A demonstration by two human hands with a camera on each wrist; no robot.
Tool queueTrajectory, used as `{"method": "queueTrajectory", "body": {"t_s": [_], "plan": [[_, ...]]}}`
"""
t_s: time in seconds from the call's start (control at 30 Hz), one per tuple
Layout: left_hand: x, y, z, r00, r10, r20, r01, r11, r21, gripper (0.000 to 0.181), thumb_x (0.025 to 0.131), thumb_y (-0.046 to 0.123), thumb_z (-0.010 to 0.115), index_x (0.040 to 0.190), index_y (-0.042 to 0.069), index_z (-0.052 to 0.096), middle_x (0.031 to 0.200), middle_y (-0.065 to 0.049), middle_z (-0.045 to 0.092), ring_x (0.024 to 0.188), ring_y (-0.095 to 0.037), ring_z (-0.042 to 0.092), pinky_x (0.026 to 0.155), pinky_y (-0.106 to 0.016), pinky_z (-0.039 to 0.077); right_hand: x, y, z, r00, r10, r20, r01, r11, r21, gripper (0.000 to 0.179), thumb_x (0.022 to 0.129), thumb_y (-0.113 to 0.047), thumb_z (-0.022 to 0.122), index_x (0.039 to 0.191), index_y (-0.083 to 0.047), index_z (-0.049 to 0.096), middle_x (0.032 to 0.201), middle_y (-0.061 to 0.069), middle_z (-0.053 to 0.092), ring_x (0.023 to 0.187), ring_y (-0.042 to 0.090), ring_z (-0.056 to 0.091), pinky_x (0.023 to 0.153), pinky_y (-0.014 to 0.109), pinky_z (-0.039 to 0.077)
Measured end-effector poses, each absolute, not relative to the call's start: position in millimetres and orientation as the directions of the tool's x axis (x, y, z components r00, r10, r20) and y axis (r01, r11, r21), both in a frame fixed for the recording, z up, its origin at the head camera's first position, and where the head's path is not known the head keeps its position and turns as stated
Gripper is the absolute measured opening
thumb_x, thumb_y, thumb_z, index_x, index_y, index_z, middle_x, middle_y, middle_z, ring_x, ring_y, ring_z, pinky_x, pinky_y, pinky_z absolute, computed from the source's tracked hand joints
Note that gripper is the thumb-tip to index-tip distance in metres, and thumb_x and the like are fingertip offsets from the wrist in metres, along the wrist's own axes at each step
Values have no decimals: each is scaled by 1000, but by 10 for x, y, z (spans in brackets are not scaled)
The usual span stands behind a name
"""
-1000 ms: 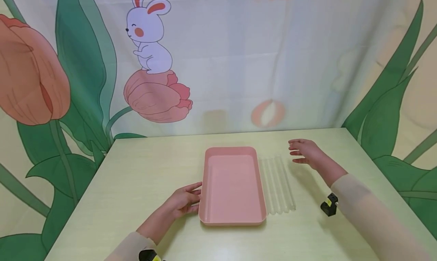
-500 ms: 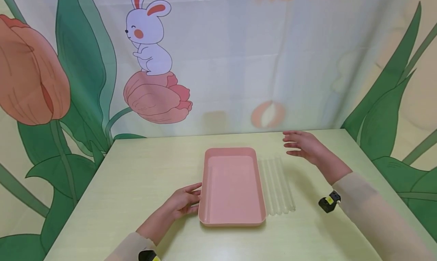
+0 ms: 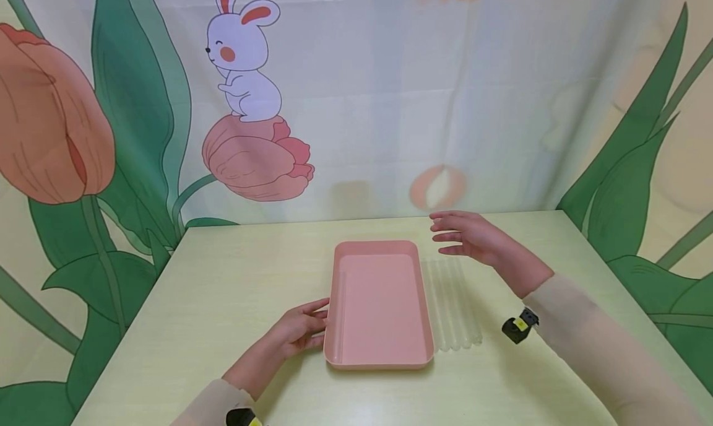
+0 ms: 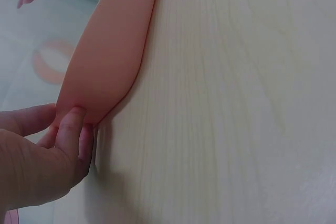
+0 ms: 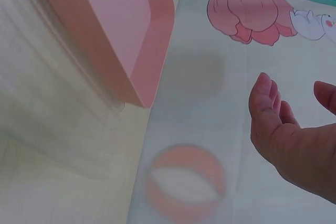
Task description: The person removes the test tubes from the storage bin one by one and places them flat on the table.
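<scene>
A shallow pink tray (image 3: 384,308) lies on the table. One clear test tube (image 3: 340,317) rests in it, along its left wall. To the right of the tray several more clear test tubes (image 3: 452,305) lie side by side, their rounded ends toward the front. My left hand (image 3: 298,330) is at the tray's left side; the left wrist view shows its fingertips (image 4: 73,114) touching the outer wall. Raised over the far end of the tubes is my right hand (image 3: 468,237), fingers loosely extended to the left and holding nothing. The right wrist view shows this hand (image 5: 294,135) apart from tray and tubes.
The pale wood-grain table (image 3: 239,277) extends on both sides of the tray. A printed curtain (image 3: 362,104) with a rabbit and tulips hangs along the table's back edge. Each sleeve carries a small black wrist camera, such as the right one (image 3: 520,325).
My right hand has moved left and slightly away from me, from beside the tubes to above their far end. The left hand, the tray and the tubes have stayed in place.
</scene>
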State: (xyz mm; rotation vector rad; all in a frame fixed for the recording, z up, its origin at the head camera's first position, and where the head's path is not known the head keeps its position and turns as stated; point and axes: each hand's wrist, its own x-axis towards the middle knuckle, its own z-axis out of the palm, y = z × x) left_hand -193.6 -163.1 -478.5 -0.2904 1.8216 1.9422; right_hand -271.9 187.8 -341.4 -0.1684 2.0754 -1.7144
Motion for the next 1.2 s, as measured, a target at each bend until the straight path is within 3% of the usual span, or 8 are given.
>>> {"method": "queueTrajectory", "body": {"t_s": [0.47, 0.77, 1.1, 1.2], "plan": [[-1948, -1624, -4777, -871, 172, -460, -470, -18, 883, 56, 100, -6, 51, 155, 1, 41, 153, -30, 48, 97, -11, 69, 81, -28, 62, -2828, 1469, -3461, -846, -441, -300, 209, 243, -947, 54, 107, -20, 48, 155, 2, 38, 125, 2, 57, 100, 7, 64, 91, 27, 59], [-1940, -1614, -4769, -870, 162, -465, -473, -13, 881, 57, 99, -6, 52, 154, 1, 42, 153, -29, 48, 96, -11, 69, 81, -28, 62, -2857, 1165, -3595, -808, -466, -361, 257, 272, -927, 53, 106, -22, 51, 153, 0, 41, 138, 12, 56, 116, 19, 61, 99, 34, 58], [-1949, -1593, -4767, -870, 164, -466, -474, -11, 881, 56, 100, -6, 51, 155, 1, 41, 152, -28, 49, 96, -9, 68, 81, -28, 63, -2894, 905, -3828, -773, -484, -410, 301, 288, -909, 51, 104, -19, 50, 150, 3, 44, 135, 15, 56, 105, 16, 62, 86, 27, 59], [-1949, -1594, -4772, -869, 155, -469, -477, -12, 879, 56, 100, -6, 50, 155, 2, 42, 152, -28, 50, 95, -9, 68, 80, -28, 63, -2903, 813, -3919, -770, -462, -441, 338, 290, -895, 48, 103, -20, 53, 145, 2, 49, 130, 14, 59, 112, 23, 64, 87, 29, 60]]}}
